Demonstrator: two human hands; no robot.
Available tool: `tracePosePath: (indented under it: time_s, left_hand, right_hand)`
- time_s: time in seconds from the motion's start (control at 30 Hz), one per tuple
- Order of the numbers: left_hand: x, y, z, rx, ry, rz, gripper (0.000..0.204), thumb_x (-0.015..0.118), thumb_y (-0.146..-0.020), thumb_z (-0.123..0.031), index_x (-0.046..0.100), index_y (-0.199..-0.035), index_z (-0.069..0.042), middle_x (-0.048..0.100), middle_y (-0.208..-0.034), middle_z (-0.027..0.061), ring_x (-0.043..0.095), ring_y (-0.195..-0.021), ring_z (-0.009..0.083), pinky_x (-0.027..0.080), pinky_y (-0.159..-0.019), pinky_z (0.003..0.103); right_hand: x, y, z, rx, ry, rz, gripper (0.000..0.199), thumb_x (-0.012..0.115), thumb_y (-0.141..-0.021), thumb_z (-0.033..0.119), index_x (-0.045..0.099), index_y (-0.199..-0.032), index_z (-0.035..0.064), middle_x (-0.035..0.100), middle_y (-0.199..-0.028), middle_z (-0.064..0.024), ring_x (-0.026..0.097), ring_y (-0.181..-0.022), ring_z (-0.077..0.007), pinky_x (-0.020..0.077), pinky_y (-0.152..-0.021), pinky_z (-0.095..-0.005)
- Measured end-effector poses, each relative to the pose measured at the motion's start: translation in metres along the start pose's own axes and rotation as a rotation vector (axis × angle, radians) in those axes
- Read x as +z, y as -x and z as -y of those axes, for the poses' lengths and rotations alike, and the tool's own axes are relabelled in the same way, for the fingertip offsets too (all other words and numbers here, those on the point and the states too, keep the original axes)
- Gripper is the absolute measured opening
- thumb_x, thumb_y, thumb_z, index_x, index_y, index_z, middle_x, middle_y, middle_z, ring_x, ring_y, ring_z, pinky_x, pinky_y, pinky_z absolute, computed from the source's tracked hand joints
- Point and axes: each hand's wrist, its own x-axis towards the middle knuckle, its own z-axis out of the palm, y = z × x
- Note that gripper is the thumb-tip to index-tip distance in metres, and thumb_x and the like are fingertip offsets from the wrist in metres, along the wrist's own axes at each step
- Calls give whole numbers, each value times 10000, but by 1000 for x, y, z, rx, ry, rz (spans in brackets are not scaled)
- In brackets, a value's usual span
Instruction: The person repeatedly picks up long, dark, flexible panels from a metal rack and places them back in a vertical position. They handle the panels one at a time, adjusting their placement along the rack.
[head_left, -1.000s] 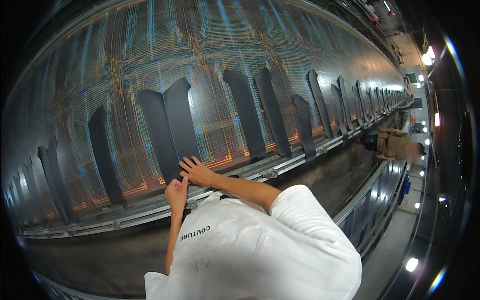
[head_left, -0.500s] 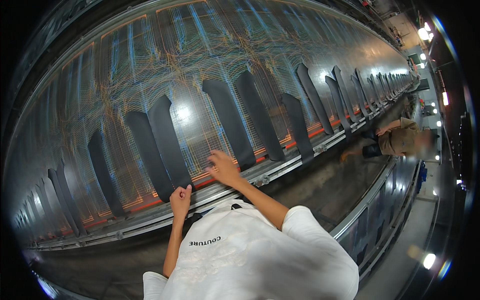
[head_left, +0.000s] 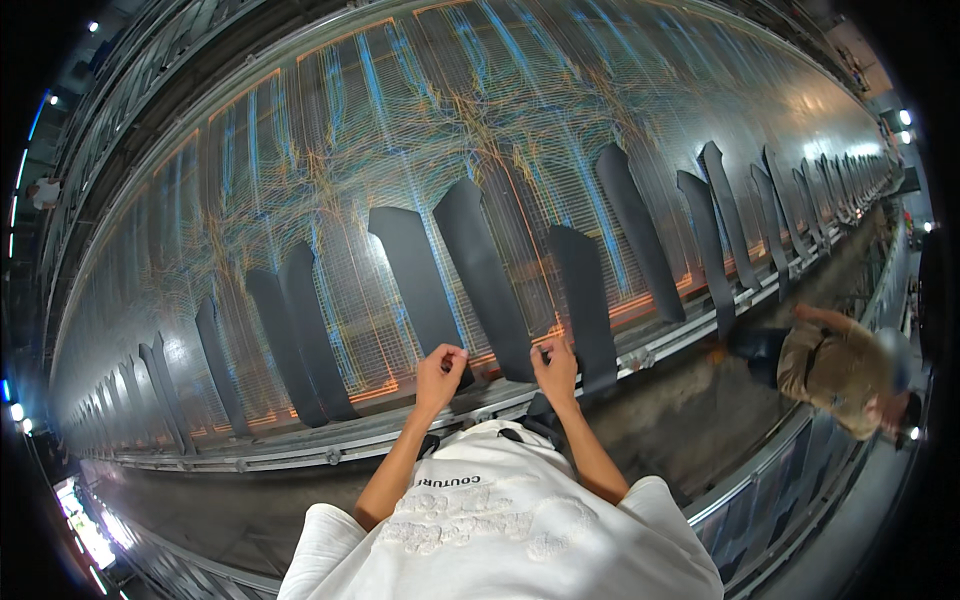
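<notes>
My left hand [head_left: 438, 382] is at the near end of a flat, dark-grey strip [head_left: 415, 270], my right hand [head_left: 556, 374] between a second dark-grey strip [head_left: 484, 280] and a third dark-grey strip [head_left: 582, 300]. The fingers of both are curled; I cannot tell whether they grip anything. All three strips lie along the near edge of a long counter [head_left: 355, 300] patterned with blue and orange lines.

Dim overall. Lamps [head_left: 906, 117] flare at right rim; 1 blown-out light patch [head_left: 88, 525] lower left. Tabletop [head_left: 800, 112] glares toward upper right. Fisheye bends long edges, corners black. Near dark strips [head_left: 487, 285] fairly crisp, co-worker [head_left: 832, 370] soft.
</notes>
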Motion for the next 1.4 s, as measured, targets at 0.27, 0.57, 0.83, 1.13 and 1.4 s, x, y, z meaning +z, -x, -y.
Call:
tracePosePath:
  time_s: [0.27,0.57,0.83,1.13,1.4]
  left_hand:
    - [27,-22,-7,-291,-318,124,584,608,-936,-561,717,-816,0,667,-636,84,660,-618,190,520,-634,357]
    - [25,-16,4,-569,-105,125,526,729,-869,-553,740,-883,-27,676,-679,26,653,-647,125,507,-629,277]
    - [-57,-158,-15,100,-315,-394,293,668,-928,-174,673,-1175,-17,678,-1197,181,638,-1135,318,481,-968,424]
    - [-109,-290,4,324,-726,-145,467,696,-861,-55,603,-1319,-46,605,-1246,124,543,-1176,345,408,-1042,456]
    - [-107,-285,6,286,-487,-345,140,753,-857,-168,774,-931,-51,612,-916,75,533,-914,266,419,-881,407]
  right_hand:
    - [5,-8,-4,379,-444,582,353,790,-835,140,562,-1082,32,629,-686,-12,569,-633,-104,440,-575,-281]
    - [-28,-37,35,115,-67,828,338,776,-853,262,553,-1008,63,666,-709,-84,638,-628,-212,466,-590,-385]
    - [-20,-56,53,86,29,744,364,711,-900,393,624,-839,45,620,-597,-98,624,-557,-283,454,-551,-416]
    - [1,-67,62,77,-65,636,293,686,-933,315,619,-879,35,599,-582,-78,582,-506,-226,431,-519,-379]
    - [14,-72,66,99,-69,687,257,691,-936,270,619,-877,31,603,-591,-79,559,-502,-206,420,-513,-355]
